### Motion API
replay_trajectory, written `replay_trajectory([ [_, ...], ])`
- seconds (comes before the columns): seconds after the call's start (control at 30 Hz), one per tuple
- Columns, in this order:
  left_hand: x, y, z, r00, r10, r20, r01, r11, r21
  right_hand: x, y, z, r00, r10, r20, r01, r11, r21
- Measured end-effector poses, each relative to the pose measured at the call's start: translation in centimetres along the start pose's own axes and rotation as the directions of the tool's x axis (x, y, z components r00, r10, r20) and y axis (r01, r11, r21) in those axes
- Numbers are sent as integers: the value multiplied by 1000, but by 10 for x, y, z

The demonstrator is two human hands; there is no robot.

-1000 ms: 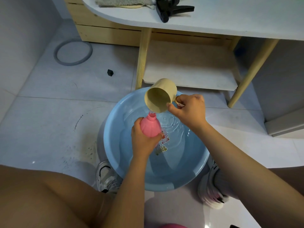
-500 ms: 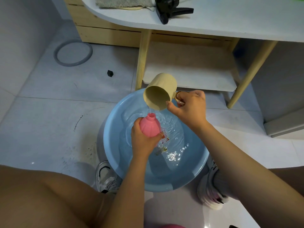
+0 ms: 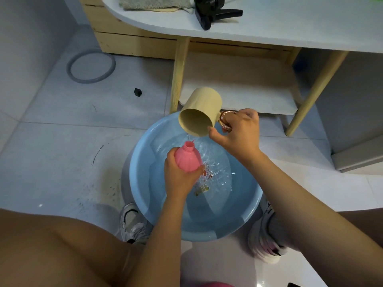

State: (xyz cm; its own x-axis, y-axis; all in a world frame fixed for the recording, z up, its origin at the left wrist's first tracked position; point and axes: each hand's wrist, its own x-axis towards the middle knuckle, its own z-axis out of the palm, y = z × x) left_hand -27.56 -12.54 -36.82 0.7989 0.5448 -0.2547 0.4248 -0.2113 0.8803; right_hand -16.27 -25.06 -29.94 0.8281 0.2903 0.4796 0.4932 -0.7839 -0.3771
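Note:
My left hand (image 3: 179, 179) grips a pink plastic bottle (image 3: 188, 157) upright over a blue basin (image 3: 145, 195) of water on the floor. Its open neck points up. My right hand (image 3: 238, 131) holds a cream mug (image 3: 200, 114) by its copper-coloured handle (image 3: 224, 121). The mug is tipped hard, mouth down and toward me, just above the bottle's neck. A thin trickle of water falls from its rim beside the neck. The water surface ripples.
A white-topped wooden table (image 3: 290, 23) stands behind the basin, with a lower shelf (image 3: 238, 100), a black spray head (image 3: 215, 11) and a cloth (image 3: 153, 3) on top. A grey ring (image 3: 91, 66) and a small black cap (image 3: 137, 92) lie on the tiles. My shoes flank the basin.
The mug has risen a little and tipped further. The stream into the bottle has thinned to a trickle, and the water in the basin now ripples more.

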Motion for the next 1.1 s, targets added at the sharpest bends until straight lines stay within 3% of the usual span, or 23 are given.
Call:
replay_trajectory([
  [0.57,1,0,3,1000,14,-17,-14,1000,-8,2,1,1,986,-110,-128,110,994,-6],
  [1.1,1,1,3,1000,7,-15,-7,1000,-3,2,1,-2,965,-243,-97,235,969,-80],
])
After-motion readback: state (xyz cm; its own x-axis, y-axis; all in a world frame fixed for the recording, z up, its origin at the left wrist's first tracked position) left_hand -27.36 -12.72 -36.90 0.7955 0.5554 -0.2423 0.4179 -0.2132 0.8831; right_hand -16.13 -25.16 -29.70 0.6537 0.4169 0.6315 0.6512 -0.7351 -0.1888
